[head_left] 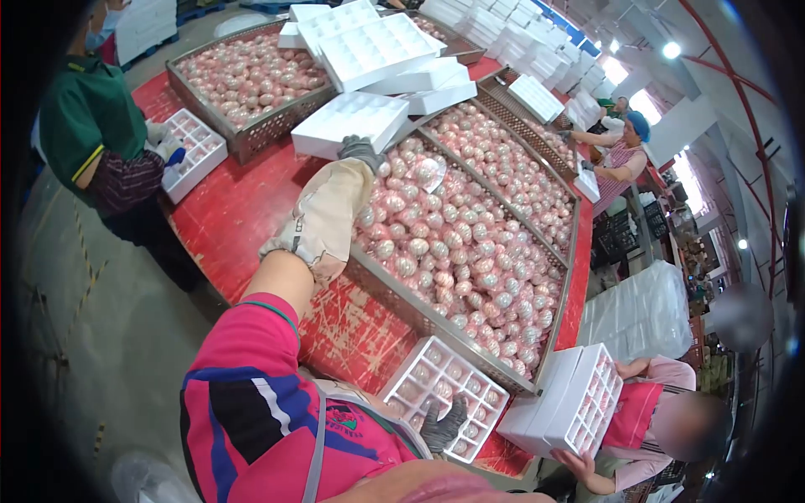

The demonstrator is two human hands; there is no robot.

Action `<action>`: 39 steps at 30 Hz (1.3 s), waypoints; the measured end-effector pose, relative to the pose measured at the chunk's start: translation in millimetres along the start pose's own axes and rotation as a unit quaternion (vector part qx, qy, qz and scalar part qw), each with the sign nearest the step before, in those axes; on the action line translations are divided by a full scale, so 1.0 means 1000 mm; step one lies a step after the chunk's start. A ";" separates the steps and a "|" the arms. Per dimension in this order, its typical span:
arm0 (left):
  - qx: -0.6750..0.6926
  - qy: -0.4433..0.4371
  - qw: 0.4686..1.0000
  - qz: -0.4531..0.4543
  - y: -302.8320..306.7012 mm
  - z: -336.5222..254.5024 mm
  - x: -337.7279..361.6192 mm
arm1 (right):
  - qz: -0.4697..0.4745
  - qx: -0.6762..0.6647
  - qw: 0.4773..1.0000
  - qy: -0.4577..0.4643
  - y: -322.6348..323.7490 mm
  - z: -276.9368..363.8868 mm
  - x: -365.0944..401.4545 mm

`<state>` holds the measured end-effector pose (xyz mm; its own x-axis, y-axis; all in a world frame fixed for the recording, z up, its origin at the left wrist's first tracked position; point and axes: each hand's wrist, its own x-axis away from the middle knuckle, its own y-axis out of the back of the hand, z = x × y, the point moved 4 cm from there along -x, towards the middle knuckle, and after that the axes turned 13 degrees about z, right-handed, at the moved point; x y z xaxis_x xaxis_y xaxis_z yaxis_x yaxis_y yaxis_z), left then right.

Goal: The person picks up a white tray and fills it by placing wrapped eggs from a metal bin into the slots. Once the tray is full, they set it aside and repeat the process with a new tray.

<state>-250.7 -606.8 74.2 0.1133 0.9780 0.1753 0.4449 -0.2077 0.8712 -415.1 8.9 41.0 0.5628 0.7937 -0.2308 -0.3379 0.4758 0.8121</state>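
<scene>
My left hand (360, 153), in a grey glove with a beige sleeve cover, reaches far across the table. Its fingers close at the near edge of a white foam tray (348, 124), partly hiding the grip. Close to my body, my right hand (444, 426), also gloved in grey, rests over a white compartment tray (408, 360) with its fingers apart. Film-wrapped eggs sit in several compartments of that tray. Beside both hands lies a large metal bin (394, 289) full of wrapped eggs (470, 251).
White divided trays (377, 50) are piled beyond my left hand. Another egg bin (243, 138) stands on the red table (226, 222). A person in green (88, 126) works at left with a tray. At lower right, a person in pink (633, 415) holds stacked foam boxes (558, 398).
</scene>
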 end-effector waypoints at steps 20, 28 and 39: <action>-0.006 -0.557 0.805 -0.203 0.093 0.136 0.314 | 0.017 -0.107 0.986 0.124 -0.025 0.000 -0.042; -0.257 -0.517 0.816 -0.013 0.004 0.277 0.452 | -0.026 -0.282 0.955 0.087 -0.030 0.019 -0.097; -0.215 -0.502 0.831 0.103 -0.030 0.193 0.352 | 0.264 0.029 0.921 0.285 -0.151 0.098 -0.027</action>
<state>-52.5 -260.6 21.5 0.9283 0.3674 0.0577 -0.0097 -0.1312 0.9913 -305.5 -121.9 -22.5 -0.1610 0.9866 -0.0263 -0.4006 -0.0410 0.9153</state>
